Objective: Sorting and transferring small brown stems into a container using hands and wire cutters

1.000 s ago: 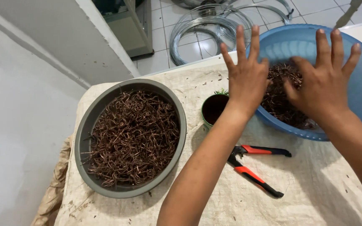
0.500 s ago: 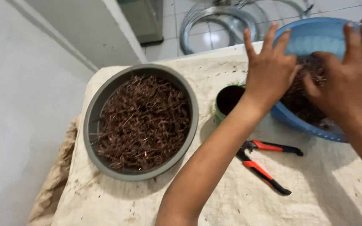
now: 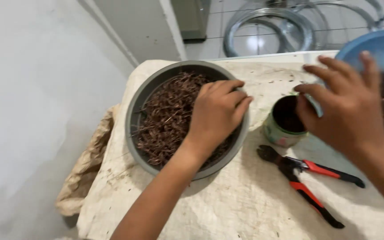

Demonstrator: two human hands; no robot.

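Now, line by line:

Left hand (image 3: 216, 113): palm down in the grey bowl (image 3: 135, 111), fingers curled loosely over the brown litter (image 3: 167, 118); whether any of it is pinched underneath I cannot tell.

Right hand (image 3: 345, 106): fingers spread wide, holding nothing, hovering just above and beside the small pot (image 3: 284, 122), in front of the blue basin (image 3: 378, 42) (motion-blurred, so contact with the pot's rim is unclear).

Litter: dry, wiry brown strands and bits filling the grey bowl almost to the rim; more of the same shows dimly in the blue basin at the right edge.

How it handles: by its look, light, springy and loose. It should tangle into clumps rather than pour, shed crumbs when lifted, and neither slip nor break in any way that matters.

Where to take hold: a clawed pinch from the top of the heap, fingers sunk in and closed under a tuft; the bowl itself looks stiff enough to grip at its rim.

Small pot: short, round, pale green outside, dark inside, upright between bowl and basin.

Pliers (image 3: 310, 180): red and black handles, lying flat on the cloth (image 3: 245, 209) near the pot, untouched.

Cloth: rough, pale sacking over the table, wrinkled, dotted with fallen bits.

Beyond: tiled floor with metal hoops (image 3: 267, 31).
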